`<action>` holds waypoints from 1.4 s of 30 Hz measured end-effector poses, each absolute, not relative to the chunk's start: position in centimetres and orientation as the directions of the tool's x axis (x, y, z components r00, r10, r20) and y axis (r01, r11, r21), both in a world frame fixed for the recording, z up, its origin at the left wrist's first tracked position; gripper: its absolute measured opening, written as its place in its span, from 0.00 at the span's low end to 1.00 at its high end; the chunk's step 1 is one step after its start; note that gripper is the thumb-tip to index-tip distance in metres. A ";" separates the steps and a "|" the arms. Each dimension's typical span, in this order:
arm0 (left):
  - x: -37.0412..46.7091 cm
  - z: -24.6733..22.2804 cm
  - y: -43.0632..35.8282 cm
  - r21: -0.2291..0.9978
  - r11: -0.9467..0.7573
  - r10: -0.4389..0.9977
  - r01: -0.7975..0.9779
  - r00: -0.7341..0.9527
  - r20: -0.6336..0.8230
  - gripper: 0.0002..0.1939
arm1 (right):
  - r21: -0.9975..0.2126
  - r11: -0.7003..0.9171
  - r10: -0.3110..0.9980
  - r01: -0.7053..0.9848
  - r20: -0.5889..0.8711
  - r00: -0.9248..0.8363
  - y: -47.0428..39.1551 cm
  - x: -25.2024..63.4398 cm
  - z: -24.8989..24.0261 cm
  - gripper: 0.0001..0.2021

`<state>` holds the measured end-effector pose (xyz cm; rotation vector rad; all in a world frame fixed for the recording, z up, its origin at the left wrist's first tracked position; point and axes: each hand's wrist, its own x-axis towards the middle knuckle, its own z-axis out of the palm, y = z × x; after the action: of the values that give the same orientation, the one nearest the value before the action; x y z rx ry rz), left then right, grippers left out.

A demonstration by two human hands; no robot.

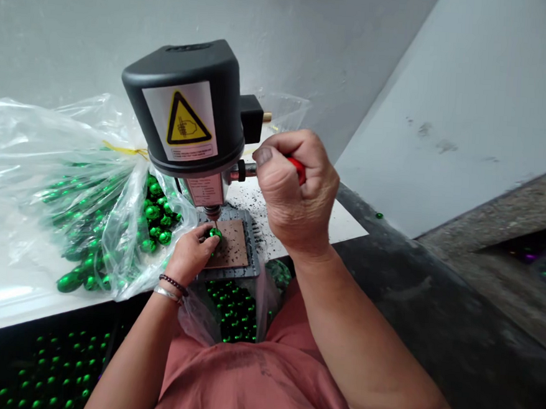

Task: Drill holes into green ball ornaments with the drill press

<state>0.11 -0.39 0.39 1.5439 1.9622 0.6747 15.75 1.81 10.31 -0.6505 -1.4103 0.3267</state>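
A black bench drill press (pixel 182 98) with a yellow warning label stands on the white table. My left hand (pixel 192 252) pinches a shiny green ball (pixel 215 233) under the drill bit, above a brown board (pixel 233 245) on the drill's base. Whether the bit touches the ball or is inside it, I cannot tell. Raised on the right, my right hand (pixel 297 190) is wrapped round the drill's red-ended feed handle (pixel 298 169). Dark shavings lie scattered over the board and base.
Left of the drill, a clear plastic bag (pixel 125 244) holds many green balls (pixel 153 212). More green balls (pixel 232 311) lie below the table edge in front of me, others at lower left. A wall rises behind; one small green ball (pixel 379 216) rests at right.
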 end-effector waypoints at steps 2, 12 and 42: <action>0.3 0.6 -0.3 0.651 0.202 0.978 0.731 -0.178 -0.105 0.21 | -0.600 0.783 0.580 0.164 0.799 0.155 1.8 15.7 10.3 0.08; 0.7 0.0 0.2 0.501 0.090 0.996 0.861 -0.078 -0.046 0.19 | -0.599 0.786 0.591 0.154 0.801 0.100 1.1 16.1 9.9 0.05; 0.9 0.3 -0.1 0.443 0.091 0.996 0.892 -0.077 -0.049 0.11 | -0.614 0.779 0.580 0.124 0.782 0.226 0.0 14.7 3.8 0.08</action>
<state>0.86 -0.14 0.28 1.8645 2.0384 0.4288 14.72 0.01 3.76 -0.6457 -1.3270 0.3460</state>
